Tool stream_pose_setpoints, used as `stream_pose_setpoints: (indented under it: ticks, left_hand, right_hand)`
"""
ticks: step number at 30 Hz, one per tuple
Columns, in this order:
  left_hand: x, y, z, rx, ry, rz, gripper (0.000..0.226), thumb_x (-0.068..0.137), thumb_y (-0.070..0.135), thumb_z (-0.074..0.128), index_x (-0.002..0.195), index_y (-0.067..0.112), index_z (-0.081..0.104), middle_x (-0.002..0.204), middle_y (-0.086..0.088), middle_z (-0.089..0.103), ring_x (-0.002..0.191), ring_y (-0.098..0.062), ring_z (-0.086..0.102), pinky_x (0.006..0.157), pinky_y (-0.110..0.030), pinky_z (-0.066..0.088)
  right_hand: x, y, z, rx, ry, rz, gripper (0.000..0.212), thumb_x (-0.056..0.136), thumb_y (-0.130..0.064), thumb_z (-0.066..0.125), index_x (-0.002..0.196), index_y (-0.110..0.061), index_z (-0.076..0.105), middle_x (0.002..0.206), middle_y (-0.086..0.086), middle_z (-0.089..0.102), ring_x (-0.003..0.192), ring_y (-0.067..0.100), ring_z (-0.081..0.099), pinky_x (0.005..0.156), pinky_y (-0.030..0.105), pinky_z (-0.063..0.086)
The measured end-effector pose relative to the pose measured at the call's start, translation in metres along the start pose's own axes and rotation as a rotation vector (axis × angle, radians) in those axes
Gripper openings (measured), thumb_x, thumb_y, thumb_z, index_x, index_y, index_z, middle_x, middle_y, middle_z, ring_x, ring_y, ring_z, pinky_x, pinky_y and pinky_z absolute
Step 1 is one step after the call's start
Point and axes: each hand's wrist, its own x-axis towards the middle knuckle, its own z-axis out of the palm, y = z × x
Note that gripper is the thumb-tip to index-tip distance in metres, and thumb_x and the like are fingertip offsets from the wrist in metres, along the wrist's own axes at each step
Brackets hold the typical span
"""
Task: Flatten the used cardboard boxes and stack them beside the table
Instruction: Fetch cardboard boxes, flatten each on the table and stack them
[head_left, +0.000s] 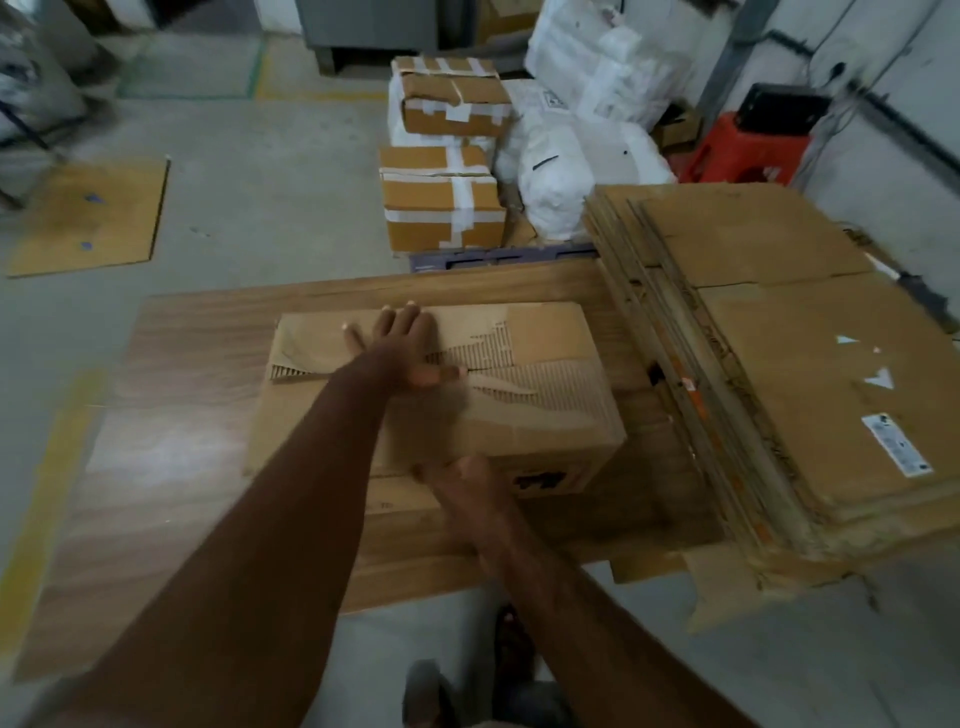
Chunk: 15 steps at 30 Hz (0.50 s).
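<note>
Item: one used cardboard box (467, 395), top skin torn to bare corrugation, lying on the wooden tabletop (171, 395) near its middle. We laid our left hand (405, 348) flat on the box top, fingers spread and straight, grasping nothing. Our right hand (467, 480) met the box's near face; we could not tell whether its fingers curled. Just right of the box: a stack of flattened boxes (779, 364), overhanging the tabletop's edge. Beyond, on the floor: taped cartons (441, 208), white sacks (561, 171), a red stool (743, 150).
</note>
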Motion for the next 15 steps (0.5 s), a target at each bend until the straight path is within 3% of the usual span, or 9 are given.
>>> stream_pose_setpoints:
  ticks: [3,5,8,10,12,15]
  left_hand:
    - [-0.006,-0.009,0.002,-0.002,0.041,0.042,0.104,0.085,0.077,0.056,0.162,0.027,0.008,0.171,0.002,-0.006,0.156,-0.030,-0.006,0.117,-0.072,-0.006]
    - [-0.014,-0.015,0.001,-0.045,0.079,0.070,0.098,0.085,0.073,0.059,0.161,0.026,0.017,0.171,-0.001,0.002,0.156,-0.030,0.000,0.118,-0.072,-0.002]
    - [-0.039,-0.023,0.011,-0.074,0.232,0.054,0.087,0.086,0.070,0.059,0.155,0.027,0.027,0.168,-0.006,0.014,0.154,-0.031,0.010,0.119,-0.071,-0.001]
    - [-0.065,-0.028,0.027,-0.085,0.356,0.018,0.084,0.087,0.072,0.055,0.153,0.026,0.027,0.168,-0.008,0.013,0.154,-0.031,0.008,0.117,-0.072,0.000]
    - [-0.091,-0.036,0.046,-0.150,0.451,-0.009,0.082,0.086,0.077,0.046,0.148,0.026,0.030,0.167,-0.010,0.012,0.154,-0.032,0.006,0.115,-0.075,0.007]
    - [-0.120,-0.047,0.068,-0.111,0.474,-0.041,0.083,0.086,0.080,0.029,0.152,0.031,0.028,0.168,-0.008,0.011,0.155,-0.031,0.006,0.113,-0.075,0.015]
  right_hand:
    - [-0.005,-0.002,-0.011,-0.173,0.026,-0.054,0.035,0.090,-0.046,0.072,0.070,-0.022,0.058,0.069,-0.003,0.064,0.060,0.010,0.056,0.050,0.020,0.039]
    - [-0.002,-0.001,-0.021,-0.416,0.181,-0.134,0.028,0.090,-0.046,0.069,0.076,-0.026,0.057,0.083,-0.006,0.068,0.079,0.014,0.063,0.063,0.025,0.044]
    - [0.009,0.000,-0.036,-0.621,0.449,-0.420,0.014,0.091,-0.038,0.066,0.092,-0.025,0.061,0.095,-0.005,0.066,0.092,0.019,0.063,0.071,0.031,0.049]
    - [0.022,0.000,-0.043,-0.749,0.525,-0.606,0.030,0.088,-0.039,0.065,0.109,-0.017,0.064,0.112,0.003,0.064,0.105,0.025,0.059,0.084,0.037,0.050]
    - [0.036,-0.003,-0.053,-0.924,0.434,-0.607,0.057,0.088,-0.049,0.061,0.135,-0.018,0.055,0.141,0.008,0.052,0.131,0.029,0.047,0.104,0.044,0.041]
    - [0.053,0.003,-0.063,-1.133,0.230,-0.494,0.081,0.094,-0.064,0.048,0.161,-0.025,0.022,0.171,0.003,0.012,0.157,0.023,0.009,0.124,0.049,0.011]
